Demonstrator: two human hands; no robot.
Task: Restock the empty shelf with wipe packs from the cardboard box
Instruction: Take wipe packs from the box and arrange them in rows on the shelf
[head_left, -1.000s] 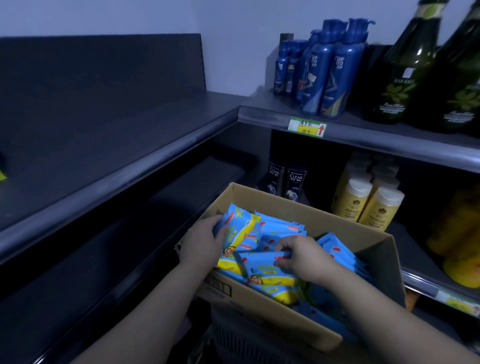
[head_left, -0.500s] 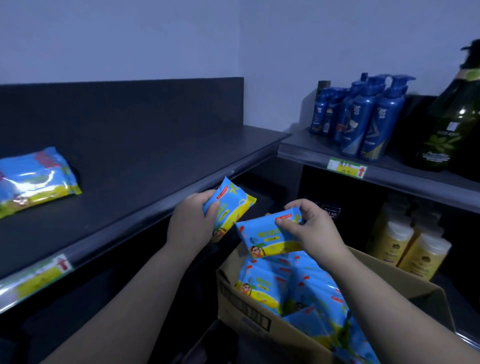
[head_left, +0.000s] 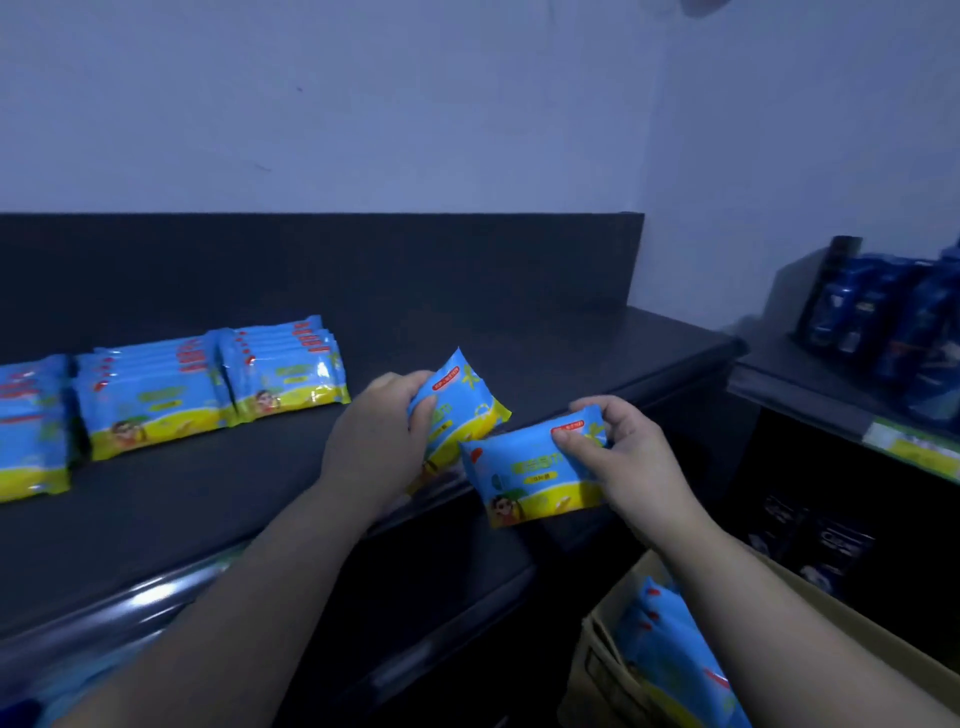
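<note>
The wipe packs are soft, puffy plastic pillows. They're glossy blue with a yellow band and a little cartoon figure along the bottom, plus a red tag near a top corner.

Two of them are in hand, mid-frame. The left hand (head_left: 379, 436) shows its back to the camera, with the fingers curled round the end of the left pack (head_left: 462, 410). That one is tilted corner-up over the front part of the shelf (head_left: 208, 493). The right hand (head_left: 628, 457) pinches the right pack (head_left: 535, 478) at its upper right corner, thumb on the printed face next to the red tag and the other fingers wrapped behind. It hangs face-out in front of the shelf's edge, just below the left one, and it's hard to say whether the two touch.

The shelf itself is a flat, matte dark board with a shiny front rail (head_left: 156, 597). At centre left, three stacks (head_left: 150, 400) of the same packs lie flat side by side. How many are in each is too hard to count.

In the lower right corner sits the brown cardboard box (head_left: 597, 660) with more packs packed in on edge, number unreadable. At the right edge there are blurry blue bottles (head_left: 883, 312) on a neighbouring shelf.
</note>
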